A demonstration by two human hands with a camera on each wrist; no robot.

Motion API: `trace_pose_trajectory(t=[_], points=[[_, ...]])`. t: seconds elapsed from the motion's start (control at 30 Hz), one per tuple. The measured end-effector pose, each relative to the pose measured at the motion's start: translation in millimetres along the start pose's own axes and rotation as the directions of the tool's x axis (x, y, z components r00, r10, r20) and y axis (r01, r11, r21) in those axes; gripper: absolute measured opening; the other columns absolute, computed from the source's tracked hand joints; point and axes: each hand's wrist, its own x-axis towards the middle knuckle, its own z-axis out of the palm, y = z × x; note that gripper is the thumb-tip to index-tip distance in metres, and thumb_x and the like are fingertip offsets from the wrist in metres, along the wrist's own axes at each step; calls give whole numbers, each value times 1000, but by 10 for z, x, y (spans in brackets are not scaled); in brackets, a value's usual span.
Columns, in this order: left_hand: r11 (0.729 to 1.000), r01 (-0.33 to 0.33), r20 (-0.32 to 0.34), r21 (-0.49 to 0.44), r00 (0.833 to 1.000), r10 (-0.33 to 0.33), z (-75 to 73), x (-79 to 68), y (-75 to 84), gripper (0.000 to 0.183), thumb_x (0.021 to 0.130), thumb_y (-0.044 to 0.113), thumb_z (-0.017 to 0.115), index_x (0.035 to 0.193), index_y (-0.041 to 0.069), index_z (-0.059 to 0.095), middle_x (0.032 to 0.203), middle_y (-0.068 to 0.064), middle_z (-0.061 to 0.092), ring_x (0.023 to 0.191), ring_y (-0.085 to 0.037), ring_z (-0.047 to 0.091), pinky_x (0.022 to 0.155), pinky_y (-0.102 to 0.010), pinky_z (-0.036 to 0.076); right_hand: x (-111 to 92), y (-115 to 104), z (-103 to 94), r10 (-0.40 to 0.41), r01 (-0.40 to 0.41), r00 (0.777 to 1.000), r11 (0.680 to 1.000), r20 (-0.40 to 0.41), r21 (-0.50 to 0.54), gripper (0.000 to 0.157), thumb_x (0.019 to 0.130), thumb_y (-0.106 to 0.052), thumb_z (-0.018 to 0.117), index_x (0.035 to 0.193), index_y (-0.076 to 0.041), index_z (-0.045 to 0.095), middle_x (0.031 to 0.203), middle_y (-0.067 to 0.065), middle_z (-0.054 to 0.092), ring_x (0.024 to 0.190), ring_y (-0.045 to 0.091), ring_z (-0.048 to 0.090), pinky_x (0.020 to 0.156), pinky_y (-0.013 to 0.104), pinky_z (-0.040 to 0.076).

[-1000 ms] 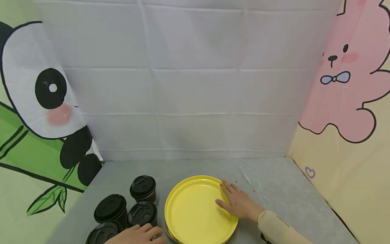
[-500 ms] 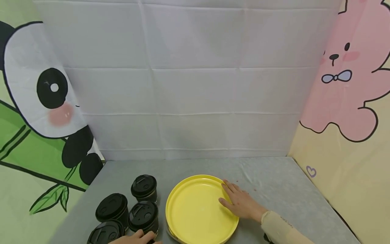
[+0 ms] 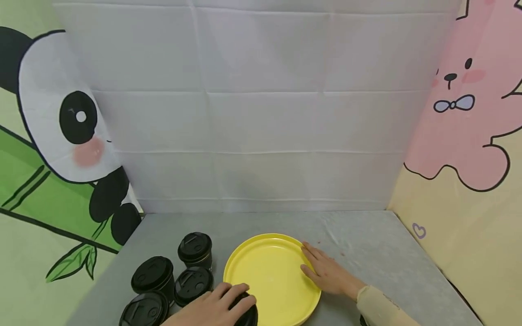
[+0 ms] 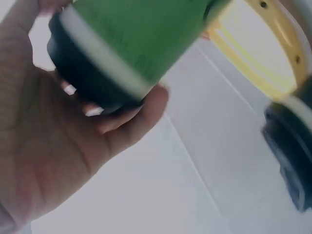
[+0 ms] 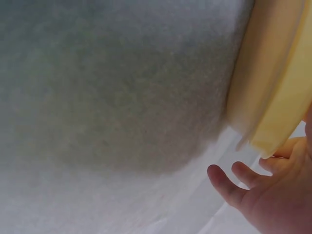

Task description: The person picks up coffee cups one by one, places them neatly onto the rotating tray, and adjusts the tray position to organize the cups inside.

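Observation:
With curled fingers my left hand (image 3: 216, 308) grips a takeaway coffee cup (image 3: 248, 313) by its black lid, at the near left edge of a round yellow tray (image 3: 265, 280). In the left wrist view this cup (image 4: 141, 36) shows a green body and a pale band above its dark lid, tilted in that view. My right hand (image 3: 328, 274) rests with straight fingers on the tray's right rim. From the right wrist view, the fingers of that hand (image 5: 278, 195) lie beside the raised yellow side of the tray (image 5: 282, 92).
Several more black-lidded cups stand close together left of the tray, among them a far one (image 3: 195, 250), a left one (image 3: 152, 276) and a middle one (image 3: 193, 285). Grey cloth covers the table (image 3: 367, 240). A white sheet (image 3: 261, 113) hangs behind it.
My left hand has moved right and up from beside the cups, bringing a gripped cup to the tray's near left edge. The right hand stays on the tray's rim.

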Motion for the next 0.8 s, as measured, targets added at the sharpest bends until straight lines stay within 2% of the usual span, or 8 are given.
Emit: trace_pose_trajectory(t=[0.07, 0.17, 0.27, 0.37, 0.53, 0.8], points=[[1000, 23, -7, -11, 1000, -23, -32, 115, 20, 78, 79, 78, 33, 138, 26, 36, 133, 1, 41, 103, -17, 48, 77, -28, 52, -17, 17, -2, 1, -1, 1000, 1000, -10, 18, 62, 100, -45, 29, 150, -10, 18, 156, 3, 9, 141, 26, 15, 108, 50, 24], [996, 69, 21, -62, 997, -68, -31, 262, 29, 86, 76, 80, 33, 143, 27, 30, 141, -1, 34, 112, -19, 46, 80, -30, 53, -43, 41, -4, -2, 3, 999, 1000, -41, 30, 58, 101, -39, 31, 150, -11, 18, 156, 1, 10, 141, 26, 17, 108, 51, 25], [995, 80, 2, -59, 997, -80, 35, 377, 35, 82, 81, 75, 34, 145, 24, 30, 142, -1, 35, 113, -19, 45, 78, -28, 53, -67, 68, 14, -20, 20, 996, 1000, -84, 2, 54, 102, -33, 33, 150, -11, 20, 155, 1, 13, 140, 27, 20, 107, 50, 27], [998, 70, -59, 3, 996, -70, 116, 470, 47, 74, 88, 67, 35, 145, 20, 33, 139, -2, 39, 111, -19, 48, 79, -26, 52, -90, 89, 38, -33, 30, 993, 999, -116, -26, 53, 102, -28, 36, 149, -11, 21, 155, 2, 16, 139, 25, 22, 108, 48, 27], [996, 75, -156, 52, 986, -66, 221, 581, 60, 65, 92, 60, 37, 143, 19, 36, 136, -3, 42, 109, -18, 50, 80, -26, 51, -120, 111, 60, -35, 29, 992, 999, -122, -44, 53, 102, -27, 37, 149, -11, 21, 155, 2, 17, 139, 23, 23, 108, 47, 27], [995, 100, -208, 14, 974, -95, 309, 676, 75, 67, 92, 62, 31, 142, 19, 37, 135, 0, 43, 110, -18, 47, 84, -27, 49, -128, 114, 72, -52, 47, 993, 998, -110, -50, 53, 102, -28, 36, 150, -13, 20, 155, -2, 16, 138, 22, 25, 107, 47, 29]])
